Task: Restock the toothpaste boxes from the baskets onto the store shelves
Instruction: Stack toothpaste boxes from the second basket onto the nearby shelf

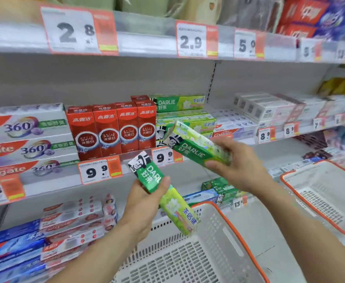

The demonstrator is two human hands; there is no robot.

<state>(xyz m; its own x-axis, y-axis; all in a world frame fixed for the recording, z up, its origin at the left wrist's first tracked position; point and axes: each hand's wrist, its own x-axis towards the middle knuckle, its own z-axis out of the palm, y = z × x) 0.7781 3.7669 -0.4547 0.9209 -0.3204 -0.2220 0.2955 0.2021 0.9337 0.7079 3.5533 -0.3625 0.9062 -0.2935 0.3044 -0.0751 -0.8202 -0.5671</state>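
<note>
- my left hand [145, 203] grips one green darlie box [163, 196] above the near basket [224, 217].
- my right hand [237, 164] clamps another darlie box [196, 147] near the shelf stack [179, 103].

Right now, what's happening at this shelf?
A person is restocking toothpaste. The left hand grips one green Darlie box above the near basket. The right hand holds a second Darlie box angled toward the Darlie stack on the shelf, beside the red boxes. Neither box is shelved yet.
</note>
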